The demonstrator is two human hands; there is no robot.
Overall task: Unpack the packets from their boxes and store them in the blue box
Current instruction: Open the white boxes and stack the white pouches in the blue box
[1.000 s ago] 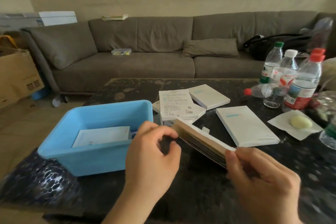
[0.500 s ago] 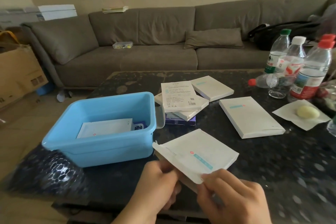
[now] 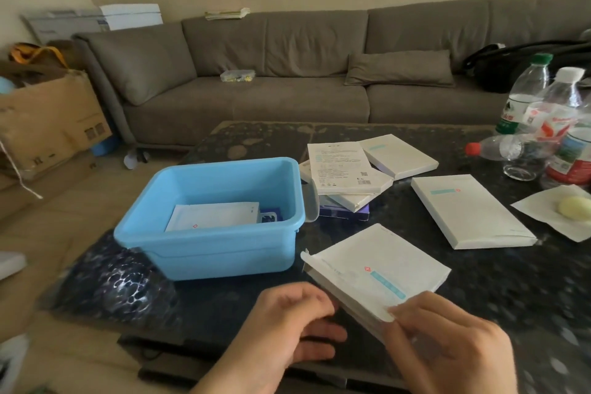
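Observation:
A stack of white packets (image 3: 375, 272) with a blue stripe and a red mark lies flat above the dark table's near edge. My right hand (image 3: 447, 342) pinches its near corner. My left hand (image 3: 294, 323) touches the stack's left edge, fingers curled beside it. The blue box (image 3: 220, 253) stands to the left of the stack, with white packets (image 3: 212, 216) lying flat inside. Behind are white boxes: a pile (image 3: 347, 176), one (image 3: 398, 155) further back and a long one (image 3: 470, 211) at the right.
Several plastic bottles (image 3: 543, 125) stand and lie at the table's right. A pale round object on a white paper (image 3: 572, 206) is near them. A grey sofa (image 3: 287, 73) runs behind the table. Cardboard boxes (image 3: 41, 118) sit on the floor at the left.
A second ago I held the stack tilted on edge between both hands. It has been laid flat and lowered toward me. My left hand has slid from its end to its left edge.

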